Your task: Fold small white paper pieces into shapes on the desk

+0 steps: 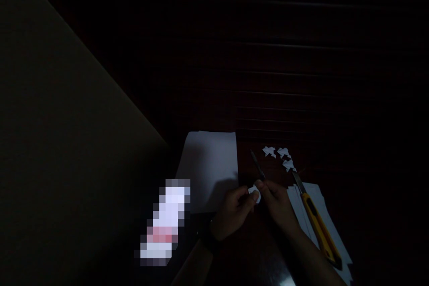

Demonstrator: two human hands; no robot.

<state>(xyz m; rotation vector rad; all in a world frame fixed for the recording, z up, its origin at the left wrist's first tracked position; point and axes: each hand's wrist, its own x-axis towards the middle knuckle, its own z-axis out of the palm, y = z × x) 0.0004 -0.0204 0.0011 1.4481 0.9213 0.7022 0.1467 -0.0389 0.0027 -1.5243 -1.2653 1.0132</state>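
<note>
My left hand (233, 212) pinches a small folded piece of white paper (254, 194) between thumb and fingers. At the paper's upper right edge, my right hand (276, 201) is closed with its thumb and finger against the same piece. Just beyond the right fingertips is a thin dark pen-like object (257, 164); whether the hand touches it I cannot tell. Farther back lie three small folded paper figures (269, 151) with pointed corners. To the right of my right hand, a yellow utility knife (315, 219) rests with its blade out.
White paper sheets (209, 165) lie behind my left hand. Under the knife are more paper strips (323, 205). A bright pixelated object (166, 219) stands out at the left. The dark wooden surface (264, 250) is dimly lit, with a pale panel (67, 143) along the left.
</note>
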